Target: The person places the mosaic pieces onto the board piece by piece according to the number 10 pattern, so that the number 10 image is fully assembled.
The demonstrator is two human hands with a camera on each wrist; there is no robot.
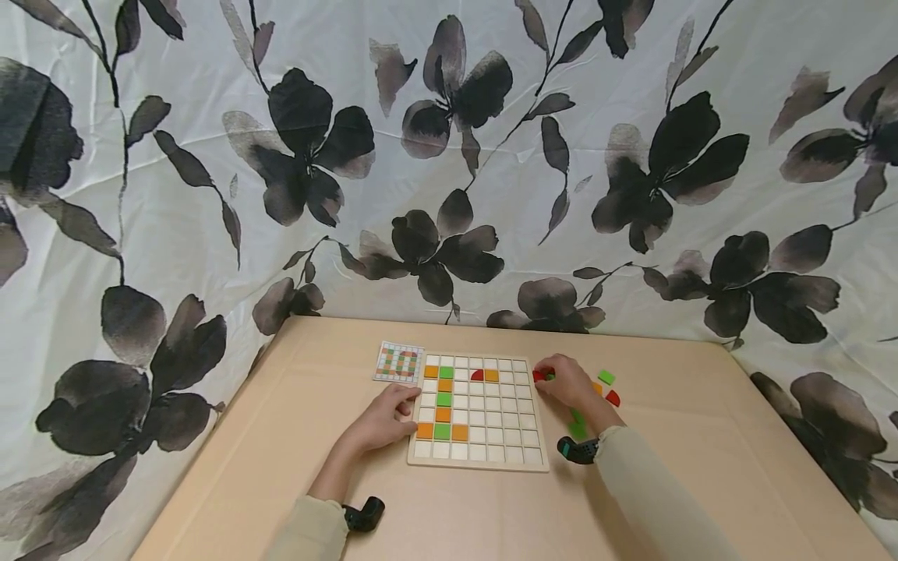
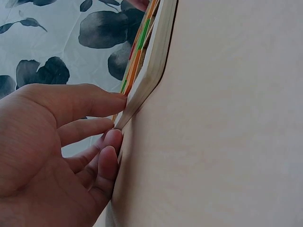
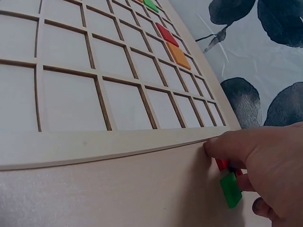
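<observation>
A wooden grid board [image 1: 491,452] lies on the table, with orange, green and red tiles in some squares. My left hand [image 1: 382,421] is at its left side, and thumb and fingertips touch the board's edge [image 2: 147,78] in the left wrist view. Just beyond the right edge, my right hand [image 1: 570,383] bends its fingers over a red tile [image 1: 538,375] and a green tile [image 3: 230,190]. The right wrist view shows the green tile tilted against a fingertip; the fingers partly hide the red one, so whether either is gripped is unclear.
A small printed pattern card [image 1: 398,362] lies by the board's upper left corner. Loose green tiles [image 1: 578,425], a red quarter-round piece [image 1: 613,398] and another green tile [image 1: 606,377] lie around the right forearm. A floral cloth [image 1: 449,179] hangs behind the table [image 1: 449,514].
</observation>
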